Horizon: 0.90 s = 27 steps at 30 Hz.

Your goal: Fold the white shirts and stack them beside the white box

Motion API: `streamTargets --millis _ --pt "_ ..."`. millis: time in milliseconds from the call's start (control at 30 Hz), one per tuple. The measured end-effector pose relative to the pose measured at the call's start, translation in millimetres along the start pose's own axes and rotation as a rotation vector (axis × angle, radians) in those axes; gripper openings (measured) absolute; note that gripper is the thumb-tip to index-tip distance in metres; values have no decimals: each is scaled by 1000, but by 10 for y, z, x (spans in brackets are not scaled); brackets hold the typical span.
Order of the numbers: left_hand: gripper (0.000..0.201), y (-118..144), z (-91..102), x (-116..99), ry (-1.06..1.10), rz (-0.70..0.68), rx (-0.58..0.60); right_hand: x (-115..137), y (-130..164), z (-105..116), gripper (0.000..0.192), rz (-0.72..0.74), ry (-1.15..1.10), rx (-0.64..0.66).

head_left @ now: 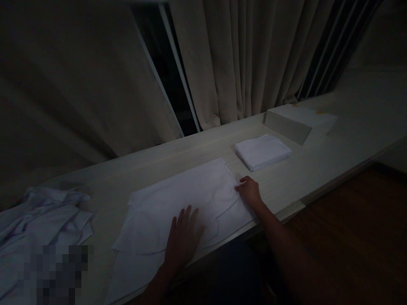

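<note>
A white garment (181,199) lies spread flat on the pale wooden table (318,169) in front of me. My left hand (183,237) rests palm down on its near part, fingers spread. My right hand (249,190) pinches the garment's right edge with curled fingers. The light is dim and fine details are hard to make out.
A small stack of folded white cloth (262,151) sits beyond my right hand. A pale box (299,120) stands further back right. A heap of crumpled white garments (41,224) lies at the left. Beige curtains (241,59) hang behind the table. Dark floor is at the right.
</note>
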<state>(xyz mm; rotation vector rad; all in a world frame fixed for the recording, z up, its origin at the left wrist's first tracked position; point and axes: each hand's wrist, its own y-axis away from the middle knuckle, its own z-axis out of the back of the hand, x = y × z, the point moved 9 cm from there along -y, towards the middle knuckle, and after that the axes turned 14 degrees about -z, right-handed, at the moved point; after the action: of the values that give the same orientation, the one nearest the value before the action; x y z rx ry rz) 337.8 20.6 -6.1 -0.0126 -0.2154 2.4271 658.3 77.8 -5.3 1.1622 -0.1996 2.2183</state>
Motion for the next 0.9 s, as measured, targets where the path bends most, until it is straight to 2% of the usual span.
streamTargets --millis 267,400,500,633,733,833,900 --pt "59 -9 17 -5 7 4 -10 3 -46 -46 25 -87 -72 119" --pt "59 -14 -4 0 0 6 5 -25 -66 -112 25 -82 5 155" --pt "60 -12 -13 6 -4 3 5 -53 -56 -120 18 -48 117 125" --pt "60 2 -27 12 -11 4 10 -15 -4 -58 19 21 240 38" --pt "61 6 -29 10 -14 4 11 99 62 -30 29 77 272 -2" --pt "60 -1 -20 -3 -12 0 11 360 223 -82 44 260 300 -62" --pt "60 -6 -8 -12 -10 -1 11 541 392 -229 51 442 348 -66"
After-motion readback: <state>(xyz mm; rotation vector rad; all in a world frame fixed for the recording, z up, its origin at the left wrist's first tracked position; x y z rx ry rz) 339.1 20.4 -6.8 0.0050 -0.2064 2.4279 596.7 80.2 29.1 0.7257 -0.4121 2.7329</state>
